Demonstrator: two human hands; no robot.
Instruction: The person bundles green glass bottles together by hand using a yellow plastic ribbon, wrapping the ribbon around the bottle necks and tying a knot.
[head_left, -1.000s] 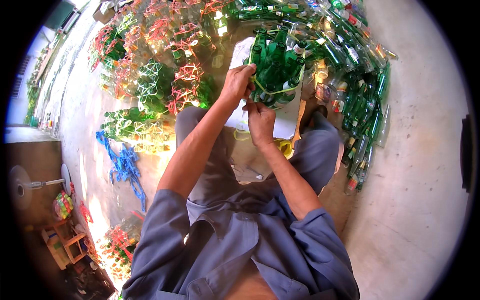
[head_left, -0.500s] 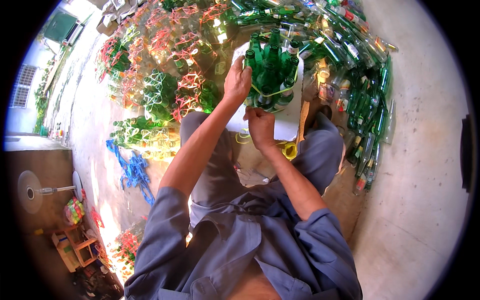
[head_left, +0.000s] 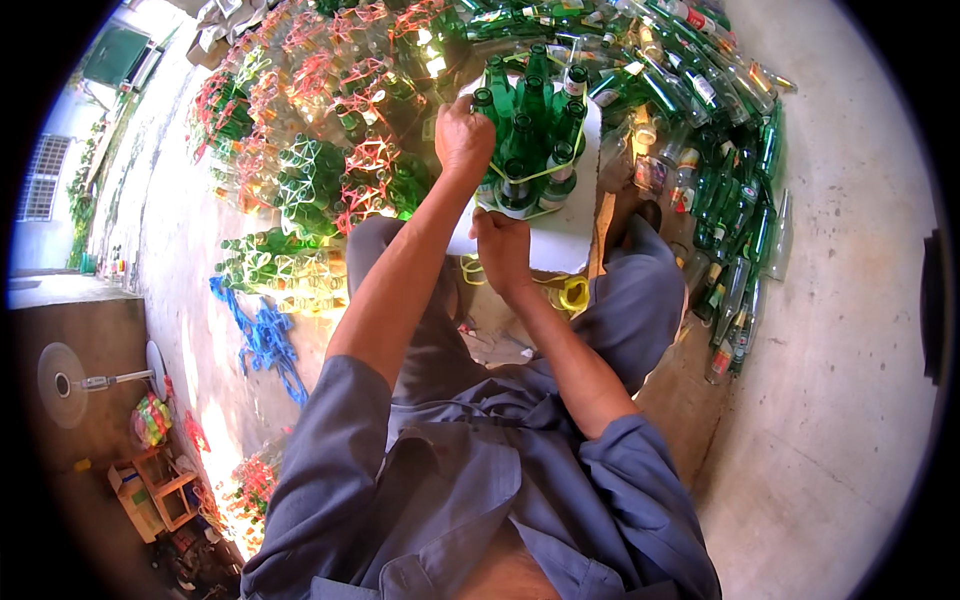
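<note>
The right hand has its fingers curled and pressed together at the lower left of the bottle cluster, seeming to pinch a yellow-green strap. The left hand is curled against the cluster's left side; its fingertips are hidden, so I cannot tell whether it pinches the strap too. The green bottles stand upright in the upper middle of the frame, on a white tabletop, with the strap around them. I judge the step in hand to be drawing that strap snug; the next move calls for even tension and a secured end, without tipping the outer bottles. Below the tabletop lies a yellow coil. Loose bottles are heaped at upper right; strapped bundles fill the upper left, above a blue tangle.
</note>
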